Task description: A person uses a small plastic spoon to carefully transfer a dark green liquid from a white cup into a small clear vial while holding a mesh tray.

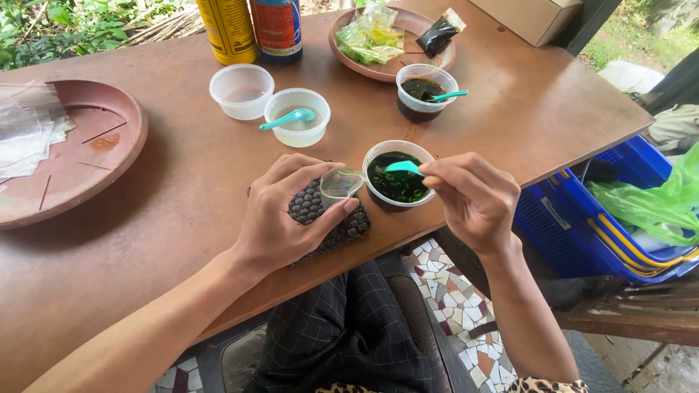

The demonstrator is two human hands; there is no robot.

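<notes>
My left hand [287, 211] holds a small clear plastic bag [341, 183] open between thumb and fingers, resting over a dark woven pouch [314, 212] on the brown table [175, 211]. My right hand [470, 198] grips a teal plastic spoon [404, 167] whose bowl hovers over a clear cup of dark green jelly [397, 176]. The cup stands just right of the bag, near the table's front edge.
Behind stand two clear cups, one empty [241, 90] and one with a teal spoon [296, 116], a dark-liquid cup with a spoon [426, 92], a brown plate of filled packets [389, 35], two bottles [251, 28], a round tray of plastic bags [69, 149] left, a blue basket [582, 218] right.
</notes>
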